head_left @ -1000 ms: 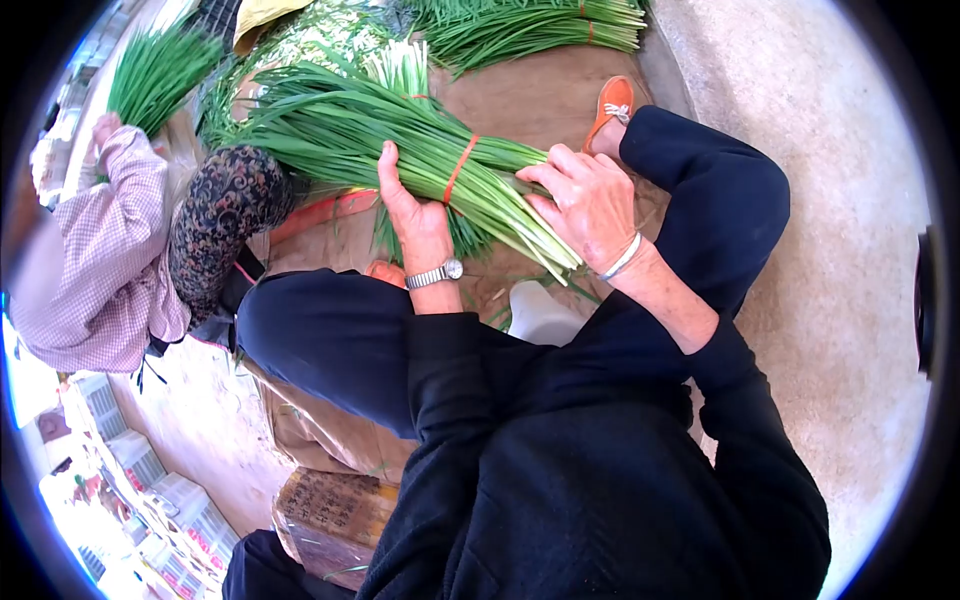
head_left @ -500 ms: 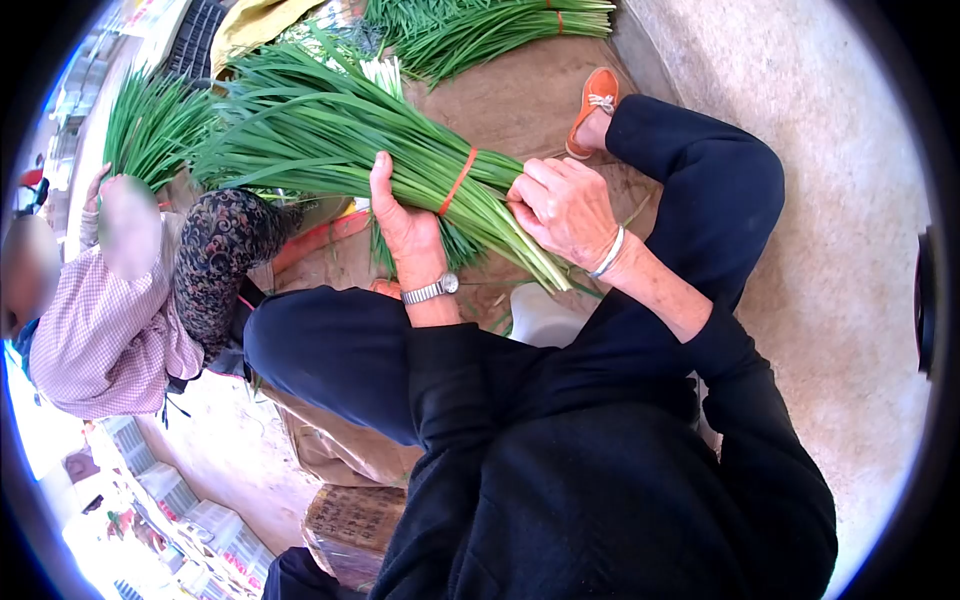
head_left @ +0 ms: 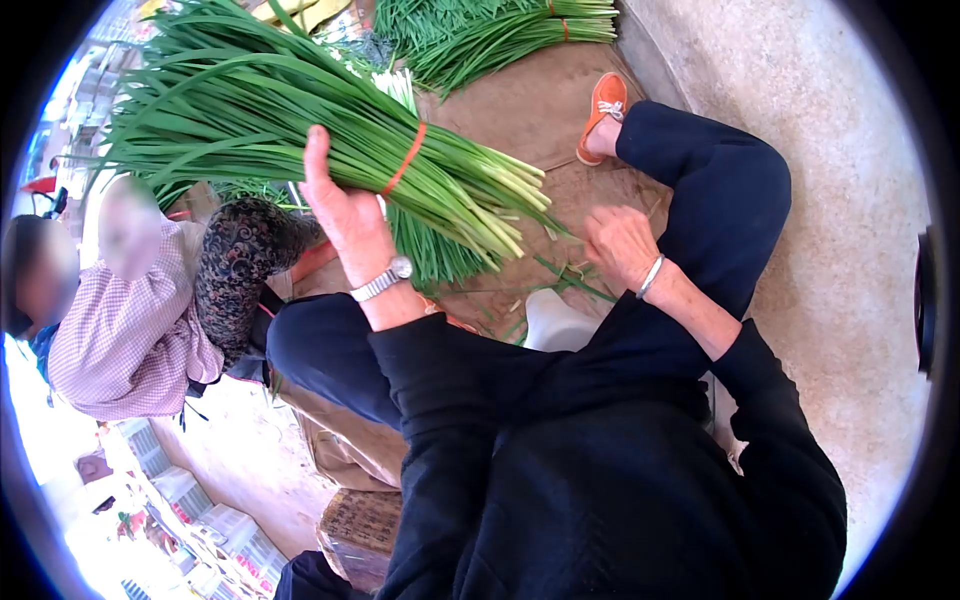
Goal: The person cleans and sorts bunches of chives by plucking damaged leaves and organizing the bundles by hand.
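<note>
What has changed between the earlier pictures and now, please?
The right hand has come off the stem ends, moving right and down; whether it holds anything is unclear. The left hand has shifted the green bundle left in the view. Unchanged: the left hand's hold and the orange band around the bundle.

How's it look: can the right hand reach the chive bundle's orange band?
Probably yes: the right hand is near the pale stem ends, and the orange band lies uncovered on top.

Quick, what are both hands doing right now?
Left hand: holding the banded green bunch.
Right hand: fingers curled; whether they pinch anything, I can't tell.
</note>
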A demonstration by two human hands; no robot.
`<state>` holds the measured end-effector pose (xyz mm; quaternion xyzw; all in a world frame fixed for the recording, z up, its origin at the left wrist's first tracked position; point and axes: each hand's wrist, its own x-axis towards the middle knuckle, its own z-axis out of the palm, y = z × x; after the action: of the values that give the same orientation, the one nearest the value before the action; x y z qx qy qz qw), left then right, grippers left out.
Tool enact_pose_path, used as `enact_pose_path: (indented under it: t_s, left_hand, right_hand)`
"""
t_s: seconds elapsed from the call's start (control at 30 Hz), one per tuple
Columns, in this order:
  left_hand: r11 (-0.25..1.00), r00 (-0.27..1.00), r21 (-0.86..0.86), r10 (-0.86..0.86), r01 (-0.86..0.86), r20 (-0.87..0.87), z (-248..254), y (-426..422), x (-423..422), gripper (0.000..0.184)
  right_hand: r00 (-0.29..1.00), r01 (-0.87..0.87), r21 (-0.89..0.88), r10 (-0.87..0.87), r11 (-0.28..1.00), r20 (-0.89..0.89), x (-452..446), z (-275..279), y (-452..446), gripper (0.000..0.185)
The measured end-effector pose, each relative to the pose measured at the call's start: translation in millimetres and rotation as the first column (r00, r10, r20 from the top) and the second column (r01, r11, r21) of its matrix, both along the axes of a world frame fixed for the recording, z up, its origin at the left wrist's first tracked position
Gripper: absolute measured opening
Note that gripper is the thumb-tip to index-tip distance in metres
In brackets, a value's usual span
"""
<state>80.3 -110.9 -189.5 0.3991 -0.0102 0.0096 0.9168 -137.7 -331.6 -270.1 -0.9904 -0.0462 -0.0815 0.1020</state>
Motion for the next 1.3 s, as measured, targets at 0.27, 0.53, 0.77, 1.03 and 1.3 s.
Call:
enact_pose_path:
  t_s: [0.27, 0.53, 0.77, 1.03, 1.3]
  left_hand:
    - [0.977, 0.97, 0.212, -0.074, 0.024, 0.232, 59, 22, 7, 0.05]
    - [0.99, 0.996, 0.108, -0.093, 0.094, -0.014, 7, -14, -28, 0.051]
    - [0.993, 0.984, -0.004, -0.119, 0.12, -0.131, -35, -15, -55, 0.05]
    - [0.97, 0.965, -0.189, -0.186, 0.152, -0.183, -82, -14, -58, 0.044]
    - [0.963, 0.964, -0.157, -0.238, 0.219, -0.116, -91, -16, -65, 0.047]
  right_hand:
    - [0.844, 0.146, 0.018, -0.115, 0.989, -0.523, 18, 2, -16, 0.016]
    - [0.998, -0.014, 0.858, -0.038, 0.513, 0.039, 146, 108, 49, 0.1]
    - [0.944, -0.051, 0.998, -0.324, 0.035, 0.059, 185, 65, 77, 0.067]
    - [0.955, -0.1, 0.951, -0.297, -0.294, 0.009, 156, 60, 66, 0.049]
    - [0.975, -0.056, 0.949, -0.221, -0.31, -0.015, 136, 53, 56, 0.034]
